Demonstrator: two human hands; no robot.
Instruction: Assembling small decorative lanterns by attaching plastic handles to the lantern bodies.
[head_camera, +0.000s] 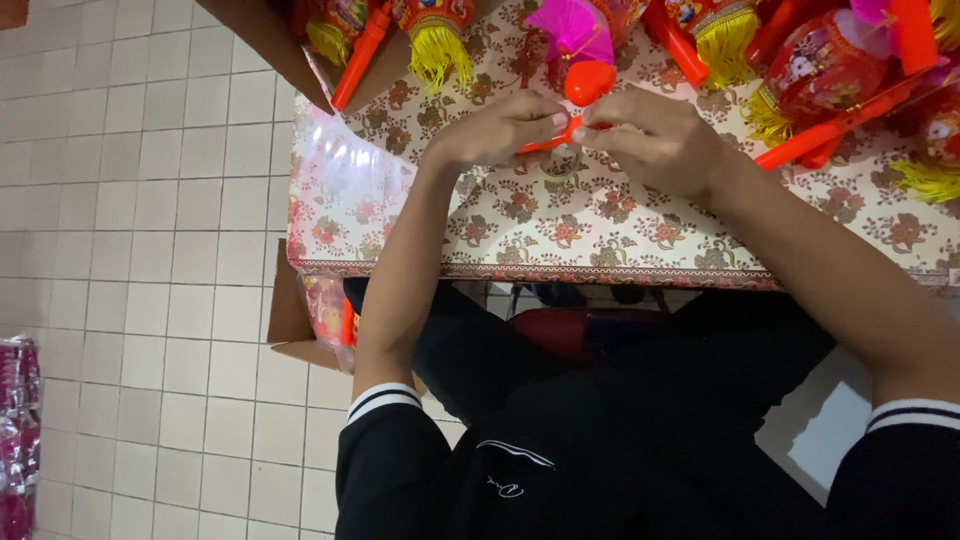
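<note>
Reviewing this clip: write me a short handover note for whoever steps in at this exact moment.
Left hand: pinches one end of a thin orange-red stick over the floral table cover.
Right hand: fingertips meet the left hand's at that stick; how much it grips is hidden.
Just beyond the hands: a red heart-shaped piece under a pink fan-like part.
Done: several tasselled red and yellow lanterns with orange handles lie at the table's far edge.
Left: the stick in hand is not yet joined to anything visible.
</note>
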